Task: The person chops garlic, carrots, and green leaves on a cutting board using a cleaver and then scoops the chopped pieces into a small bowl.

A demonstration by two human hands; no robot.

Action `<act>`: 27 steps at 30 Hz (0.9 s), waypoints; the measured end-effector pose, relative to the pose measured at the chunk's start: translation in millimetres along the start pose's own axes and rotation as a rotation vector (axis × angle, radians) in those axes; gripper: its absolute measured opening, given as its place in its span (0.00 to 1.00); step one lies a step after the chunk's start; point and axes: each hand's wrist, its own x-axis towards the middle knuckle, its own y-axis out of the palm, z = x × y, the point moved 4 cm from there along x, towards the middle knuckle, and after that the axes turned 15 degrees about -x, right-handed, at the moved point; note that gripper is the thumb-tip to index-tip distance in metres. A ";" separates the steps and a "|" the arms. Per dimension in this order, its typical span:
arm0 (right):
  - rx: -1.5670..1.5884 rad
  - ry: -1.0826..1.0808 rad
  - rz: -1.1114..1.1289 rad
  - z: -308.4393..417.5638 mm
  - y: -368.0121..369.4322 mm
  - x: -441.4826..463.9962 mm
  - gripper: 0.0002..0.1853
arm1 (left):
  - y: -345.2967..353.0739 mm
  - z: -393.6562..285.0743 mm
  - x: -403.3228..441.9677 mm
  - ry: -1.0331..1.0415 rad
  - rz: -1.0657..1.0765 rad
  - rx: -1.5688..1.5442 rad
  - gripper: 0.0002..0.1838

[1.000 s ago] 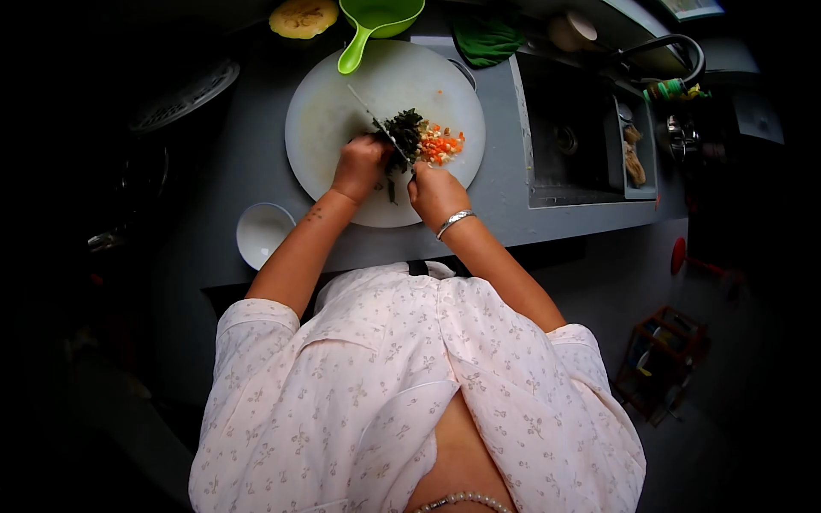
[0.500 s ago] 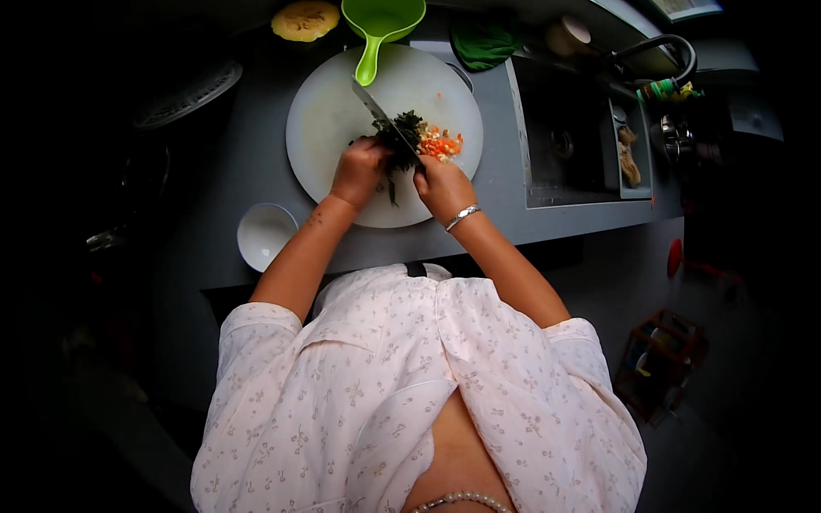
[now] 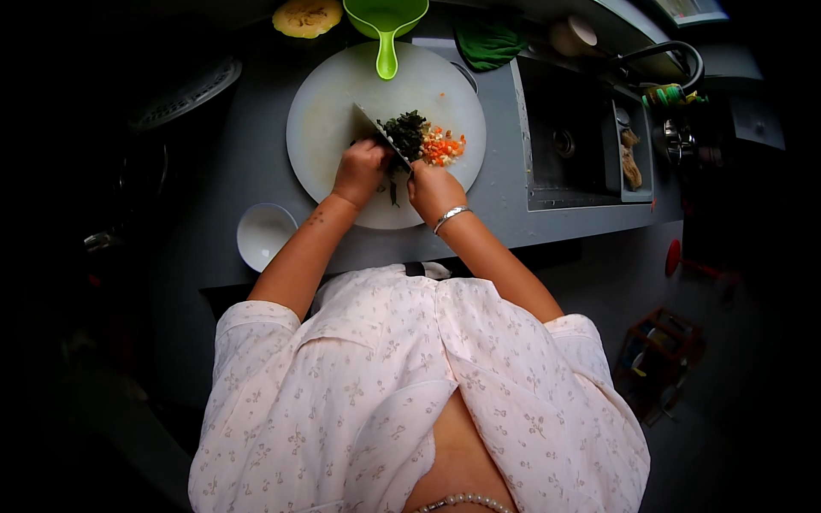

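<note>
A long grey metal knife [image 3: 382, 134] is gripped in the right hand [image 3: 435, 188]; dark green chopped leaves [image 3: 408, 133], heaped on the round white cutting board [image 3: 323, 111], are held by the curled left hand [image 3: 359, 173]. Knife and fingers almost meet: should the leaves slip, skin could be nicked!

white bowl [image 3: 267, 237] on counter [image 3: 505, 188] | green cloth [image 3: 487, 44] beside sink [image 3: 552, 175] | cut yellow produce [image 3: 306, 17] near green scoop [image 3: 386, 19]

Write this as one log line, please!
right hand: gripping knife | left hand: at dark greens | board: orange-and-white bits beside greens
</note>
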 end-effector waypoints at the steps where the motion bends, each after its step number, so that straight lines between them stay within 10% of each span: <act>1: 0.002 -0.003 -0.027 -0.2 2.4 2.9 0.08 | -1.3 -1.2 0.0 0.016 -0.015 -0.026 0.07; 27: -0.006 -0.027 -0.032 5.1 3.8 9.2 0.07 | -7.6 2.8 -4.2 0.037 -0.023 -0.040 0.07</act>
